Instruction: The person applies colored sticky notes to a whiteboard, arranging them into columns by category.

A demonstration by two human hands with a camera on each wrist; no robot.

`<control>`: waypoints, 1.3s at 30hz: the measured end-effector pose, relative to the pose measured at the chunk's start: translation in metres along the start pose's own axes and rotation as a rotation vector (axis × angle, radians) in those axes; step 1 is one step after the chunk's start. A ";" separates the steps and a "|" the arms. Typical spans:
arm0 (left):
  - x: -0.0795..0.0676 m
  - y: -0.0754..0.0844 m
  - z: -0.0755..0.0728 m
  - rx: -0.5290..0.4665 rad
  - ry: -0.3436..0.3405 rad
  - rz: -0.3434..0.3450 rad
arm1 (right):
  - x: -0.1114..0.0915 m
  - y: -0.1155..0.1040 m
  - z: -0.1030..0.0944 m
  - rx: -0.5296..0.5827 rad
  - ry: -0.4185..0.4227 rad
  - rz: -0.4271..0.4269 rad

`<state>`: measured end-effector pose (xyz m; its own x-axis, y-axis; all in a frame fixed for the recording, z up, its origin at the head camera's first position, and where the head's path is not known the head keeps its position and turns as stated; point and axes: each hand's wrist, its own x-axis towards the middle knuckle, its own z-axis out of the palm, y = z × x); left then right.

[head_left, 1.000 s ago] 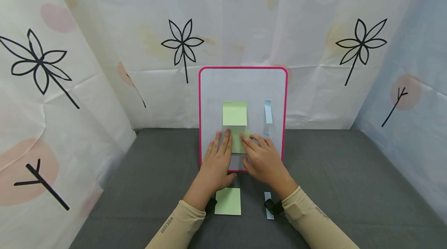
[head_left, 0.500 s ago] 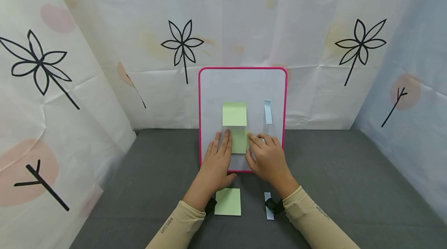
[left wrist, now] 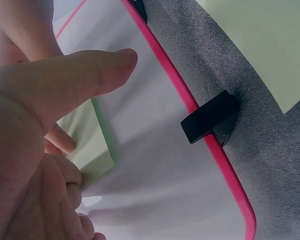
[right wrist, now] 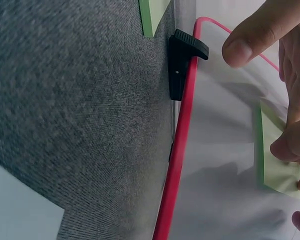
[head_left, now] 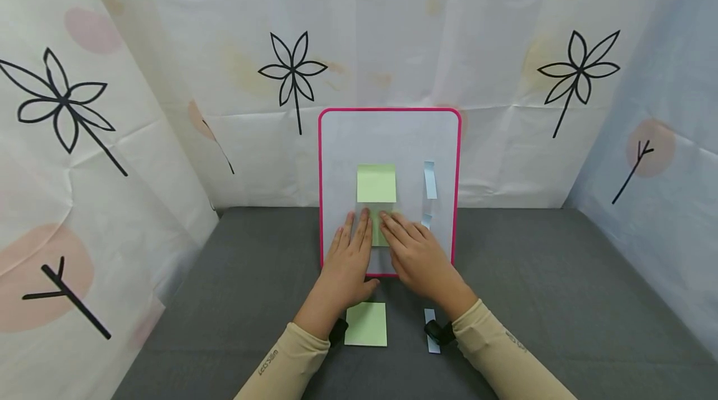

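A lower green sticky note (head_left: 379,235) lies on a pink-rimmed whiteboard (head_left: 342,138), just beneath another green sticky note (head_left: 376,183). My left hand (head_left: 348,266) has straight fingers against the lower note's left side, thumb stretched out sideways. From the right, my right hand (head_left: 422,263) touches the same note with extended fingertips and covers part of it. The right wrist view shows the note's green edge (right wrist: 260,145) close to the fingers. A light blue sticky strip (head_left: 430,180) is on the board's right side; a second blue strip (head_left: 426,220) below is partly hidden by my right hand.
On the grey table (head_left: 252,300) before the board lie a green sticky-note pad (head_left: 366,325) and a narrow blue strip pad (head_left: 430,344), partly covered by my right wristband. A black clip (left wrist: 210,117) grips the board's lower rim. Patterned cloth (head_left: 224,26) surrounds the table.
My right hand slid right to the lower green note's edge, then back left over it. The lower blue strip shows more now. My left hand stays in place.
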<state>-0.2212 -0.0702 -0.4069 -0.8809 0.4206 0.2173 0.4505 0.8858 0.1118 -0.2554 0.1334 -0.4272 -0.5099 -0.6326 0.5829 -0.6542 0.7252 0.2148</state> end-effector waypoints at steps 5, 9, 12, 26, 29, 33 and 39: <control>0.000 0.000 0.000 -0.002 0.003 0.000 | 0.000 -0.002 -0.001 0.002 -0.001 -0.006; 0.001 0.000 0.000 -0.006 -0.001 -0.003 | 0.000 -0.001 -0.002 0.003 -0.021 0.004; 0.001 0.000 -0.001 -0.004 -0.003 -0.007 | 0.001 0.000 -0.003 -0.002 -0.035 0.015; 0.001 0.001 -0.003 -0.004 -0.009 -0.008 | 0.001 0.013 -0.014 0.038 0.049 0.017; 0.001 0.001 -0.003 -0.006 -0.014 -0.008 | 0.001 0.015 -0.015 0.032 0.054 0.024; -0.001 0.002 -0.005 -0.013 -0.021 -0.011 | 0.000 0.018 -0.017 0.029 0.066 0.036; 0.000 0.006 -0.009 -0.025 -0.048 0.028 | 0.001 0.021 -0.025 0.060 0.078 0.052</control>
<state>-0.2172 -0.0670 -0.3979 -0.8735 0.4548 0.1739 0.4782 0.8686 0.1303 -0.2558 0.1544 -0.4029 -0.5004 -0.5700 0.6517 -0.6616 0.7373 0.1368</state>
